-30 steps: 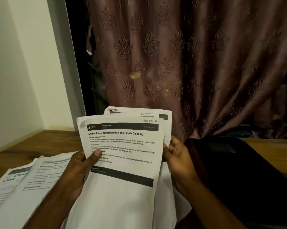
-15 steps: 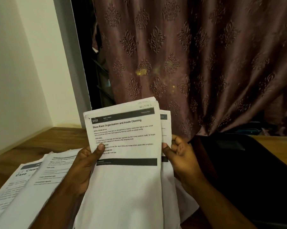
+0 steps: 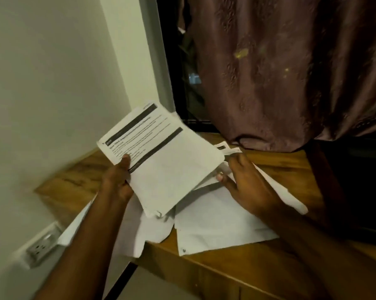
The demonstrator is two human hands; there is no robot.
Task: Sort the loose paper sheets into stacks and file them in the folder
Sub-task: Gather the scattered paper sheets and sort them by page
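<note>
My left hand [image 3: 117,180] gripped the sheets [image 3: 161,161], long axis toward upper left; right hand [image 3: 245,187] lay open just right.

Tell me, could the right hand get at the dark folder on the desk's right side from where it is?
Probably yes. The right hand rests on loose sheets just beside the dark folder, with only bare desk between them. The left hand holds the printed sheets.
</note>
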